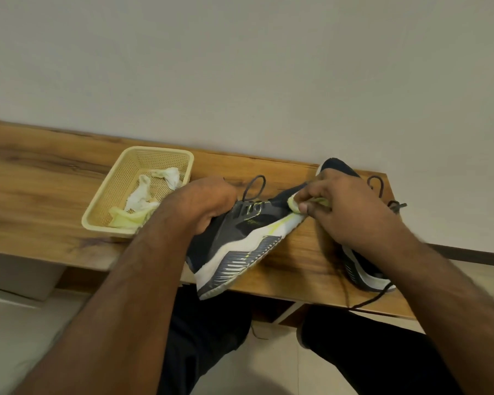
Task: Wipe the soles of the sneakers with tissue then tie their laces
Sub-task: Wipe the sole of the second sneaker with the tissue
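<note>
A dark sneaker point(240, 238) with a white sole lies tilted on its side near the wooden table's front edge. My left hand point(203, 203) is curled into its opening and grips it. My right hand point(345, 206) pinches a wad of tissue point(294, 205) against the toe end of the sole. Its loose grey lace point(254, 185) loops above the tongue. The second sneaker point(362, 275) rests on the table under my right forearm, mostly hidden, with its laces untied.
A cream plastic basket point(131, 166) with several crumpled tissues point(143, 195) stands at the left on the table point(40, 178). A pale wall rises directly behind the table. My legs are under the table's front edge.
</note>
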